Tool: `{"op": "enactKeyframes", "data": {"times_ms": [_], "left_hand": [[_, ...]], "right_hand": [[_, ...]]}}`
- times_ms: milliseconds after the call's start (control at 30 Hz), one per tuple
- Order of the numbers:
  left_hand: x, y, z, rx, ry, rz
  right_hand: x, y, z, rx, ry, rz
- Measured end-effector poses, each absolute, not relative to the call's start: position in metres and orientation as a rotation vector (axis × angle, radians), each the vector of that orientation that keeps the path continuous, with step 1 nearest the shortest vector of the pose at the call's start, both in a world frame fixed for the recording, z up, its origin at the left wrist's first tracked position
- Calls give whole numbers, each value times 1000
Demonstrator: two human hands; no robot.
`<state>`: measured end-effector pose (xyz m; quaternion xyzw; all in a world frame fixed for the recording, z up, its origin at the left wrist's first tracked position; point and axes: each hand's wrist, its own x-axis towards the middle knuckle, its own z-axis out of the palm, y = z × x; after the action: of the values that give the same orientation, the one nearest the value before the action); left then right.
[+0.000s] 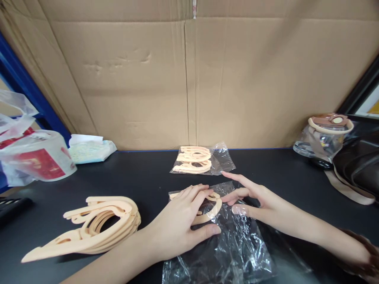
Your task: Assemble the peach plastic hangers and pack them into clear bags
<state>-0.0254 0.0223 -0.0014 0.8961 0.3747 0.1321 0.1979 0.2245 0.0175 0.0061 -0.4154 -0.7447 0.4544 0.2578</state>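
Before me lies a clear plastic bag point(237, 248), crinkled and shiny, with a beige curved piece point(216, 211) that looks like a folded plastic hanger at its upper left. My left hand point(189, 215) rests flat over this hanger, fingers stretched out and thumb apart, covering much of it. Whether the hanger is fully inside the bag I cannot tell. My right hand point(251, 197) is at the hanger's right side, index finger pointing out, the other fingertips close to the bag and the hanger's edge. To the left sits a stack of similar beige hangers point(130, 221).
Farther back, a clear bag point(220, 157) holds more beige hangers point(194, 159). A tissue pack point(91, 150) and a plastic-wrapped roll point(44, 157) stand at left. At right are a clear cup point(328, 138) and a black bag point(359, 165). Cardboard point(133, 79) walls the back.
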Motion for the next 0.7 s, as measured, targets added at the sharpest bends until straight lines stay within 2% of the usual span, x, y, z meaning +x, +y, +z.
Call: {"op": "enactKeyframes", "data": {"times_ms": [133, 267, 433, 567, 700], "left_hand": [[-27, 20, -3, 2529, 1019, 345], [-28, 21, 1, 2634, 1025, 347], [-44, 18, 39, 2861, 1262, 538], [-94, 7, 58, 2800, 1547, 691], [-166, -1, 38, 2637, 1692, 626]], "right_hand": [[224, 21, 4, -1124, -1856, 1315], [226, 29, 2, -1165, -1699, 1258], [228, 31, 9, -1241, -1621, 1213], [228, 30, 10, -1251, -1596, 1286], [228, 30, 4, -1228, -1653, 1320]]}}
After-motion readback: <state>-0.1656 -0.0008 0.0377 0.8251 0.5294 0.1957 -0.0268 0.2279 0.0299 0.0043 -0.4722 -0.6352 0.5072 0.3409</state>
